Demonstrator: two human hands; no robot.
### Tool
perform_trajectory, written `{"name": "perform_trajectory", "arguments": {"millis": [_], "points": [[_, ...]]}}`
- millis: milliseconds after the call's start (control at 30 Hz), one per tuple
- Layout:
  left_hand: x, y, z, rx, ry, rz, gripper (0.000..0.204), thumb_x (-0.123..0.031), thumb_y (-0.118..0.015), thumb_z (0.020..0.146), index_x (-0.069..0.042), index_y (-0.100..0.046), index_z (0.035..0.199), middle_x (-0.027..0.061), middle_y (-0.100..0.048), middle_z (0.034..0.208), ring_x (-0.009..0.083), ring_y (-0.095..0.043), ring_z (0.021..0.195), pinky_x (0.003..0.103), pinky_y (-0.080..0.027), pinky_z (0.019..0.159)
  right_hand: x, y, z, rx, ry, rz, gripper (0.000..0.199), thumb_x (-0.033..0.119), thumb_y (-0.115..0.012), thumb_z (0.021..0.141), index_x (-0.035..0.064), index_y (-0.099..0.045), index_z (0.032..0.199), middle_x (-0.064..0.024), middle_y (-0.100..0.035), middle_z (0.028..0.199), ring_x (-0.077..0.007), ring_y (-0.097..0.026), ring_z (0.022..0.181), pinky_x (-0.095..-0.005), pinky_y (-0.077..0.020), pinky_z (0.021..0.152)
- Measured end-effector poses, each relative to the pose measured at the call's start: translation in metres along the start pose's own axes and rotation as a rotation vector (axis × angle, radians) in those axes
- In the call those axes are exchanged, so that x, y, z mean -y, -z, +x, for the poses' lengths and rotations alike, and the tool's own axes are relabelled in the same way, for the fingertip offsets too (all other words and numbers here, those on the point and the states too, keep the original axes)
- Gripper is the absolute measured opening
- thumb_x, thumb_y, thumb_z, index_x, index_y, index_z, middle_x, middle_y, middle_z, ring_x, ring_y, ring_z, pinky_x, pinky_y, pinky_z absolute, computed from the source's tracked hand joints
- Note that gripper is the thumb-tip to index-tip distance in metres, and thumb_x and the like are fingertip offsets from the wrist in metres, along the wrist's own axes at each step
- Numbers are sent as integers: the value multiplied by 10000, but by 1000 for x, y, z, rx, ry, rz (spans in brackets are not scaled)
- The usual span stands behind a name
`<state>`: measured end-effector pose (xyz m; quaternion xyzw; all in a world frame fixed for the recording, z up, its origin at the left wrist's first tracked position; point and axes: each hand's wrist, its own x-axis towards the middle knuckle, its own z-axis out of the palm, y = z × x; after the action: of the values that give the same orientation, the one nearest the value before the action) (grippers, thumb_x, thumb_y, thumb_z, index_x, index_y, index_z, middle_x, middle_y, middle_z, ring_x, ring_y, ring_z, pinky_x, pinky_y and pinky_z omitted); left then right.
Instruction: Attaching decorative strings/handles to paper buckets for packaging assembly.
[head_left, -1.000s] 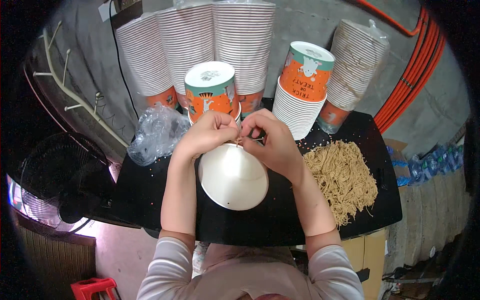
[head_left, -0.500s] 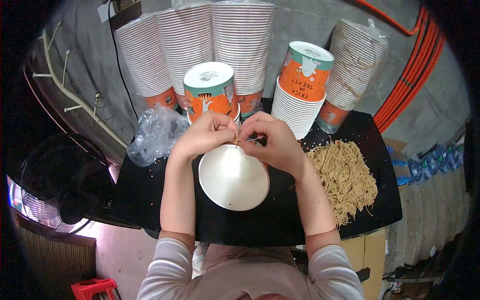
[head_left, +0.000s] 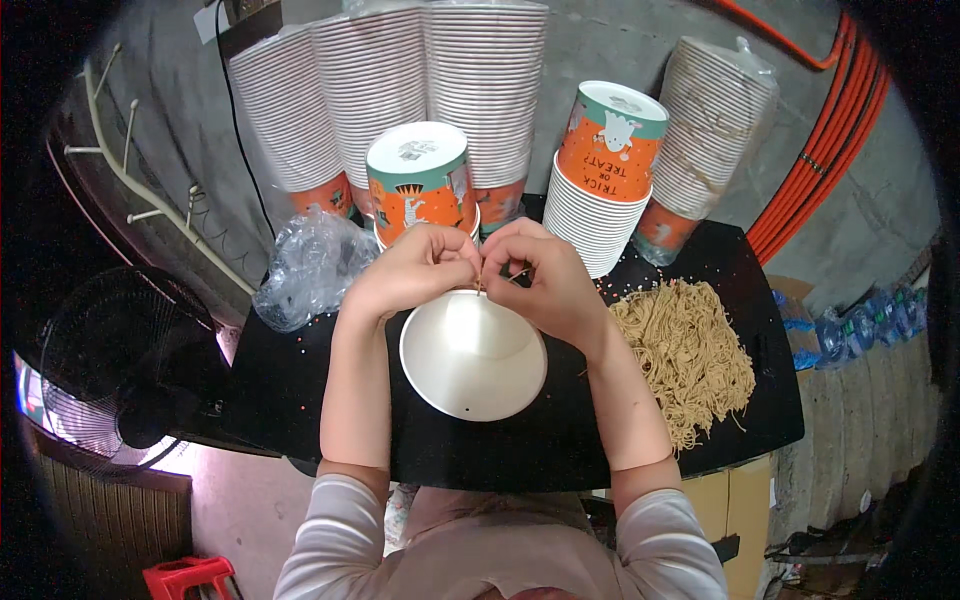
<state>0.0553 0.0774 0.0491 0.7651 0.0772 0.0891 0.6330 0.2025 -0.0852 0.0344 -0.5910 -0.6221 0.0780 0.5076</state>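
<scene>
A white-lined paper bucket [head_left: 472, 365] lies with its open mouth facing me, a small hole showing in the rim on the near side. At its far rim my left hand [head_left: 425, 268] and my right hand [head_left: 540, 278] meet, thumbs and forefingers pinched together. Between the fingertips runs a thin tan cord at the rim's far hole; a loop of it shows by the right fingers. The exact grip on the cord is partly hidden. To the right of my right forearm lies a heap of tan cords [head_left: 690, 360].
Behind my hands stand upside-down stacks of orange and teal buckets [head_left: 418, 180], [head_left: 605, 170] and several plastic-wrapped stacks [head_left: 485, 90]. Crumpled clear plastic [head_left: 318, 268] lies at the left of the black table [head_left: 300, 400]. A black fan [head_left: 135, 370] stands beyond the left edge.
The bucket has shifted slightly to the right and turned a little. My right fingers have curled closer to the left ones, drawing the cord into a small loop.
</scene>
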Motion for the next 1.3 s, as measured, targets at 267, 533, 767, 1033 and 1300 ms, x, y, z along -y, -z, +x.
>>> {"name": "perform_trajectory", "arguments": {"millis": [267, 533, 767, 1033, 1300], "points": [[0, 1, 0, 12, -41, 47, 64, -35, -628, 862, -4, -682, 874, -25, -670, 758, 21, -600, 672, 200, -452, 603, -7, 0, 1, 42, -69, 30, 122, 178, -752, 797, 71, -709, 839, -66, -634, 863, -195, -601, 715, -324, -479, 667], [-5, -6, 1, -40, -139, 179, 71, 9, -621, 824, -3, -668, 875, -17, -672, 770, 32, -619, 721, 200, -484, 664, -2, 11, 0, 47, -123, -67, 147, 210, -758, 812, 77, -716, 860, -57, -620, 820, -184, -573, 649, -326, -445, 602], [-4, -10, 4, 32, -199, 142, 196, 51, -651, 796, 5, -619, 984, 19, -711, 826, 53, -663, 773, 218, -514, 701, 6, 20, 0, -15, -93, -31, 68, 55, -735, 849, 42, -714, 913, 13, -590, 866, -72, -442, 701, -229, -378, 635], [-3, -12, 7, 34, -157, 154, 213, 32, -677, 791, -2, -628, 995, 11, -710, 824, 60, -663, 785, 227, -516, 732, -3, 25, 0, -82, 78, -81, 165, 216, -783, 807, 79, -708, 860, -66, -666, 923, -271, -603, 862, -365, -471, 776], [1, -11, 8, 49, -146, 182, 129, -27, -737, 859, 2, -681, 971, 30, -724, 806, 70, -677, 749, 238, -538, 691, 2, 26, 3, -146, 218, -205, 139, 180, -782, 821, 84, -713, 894, -65, -672, 1016, -287, -595, 983, -374, -466, 892]]}}
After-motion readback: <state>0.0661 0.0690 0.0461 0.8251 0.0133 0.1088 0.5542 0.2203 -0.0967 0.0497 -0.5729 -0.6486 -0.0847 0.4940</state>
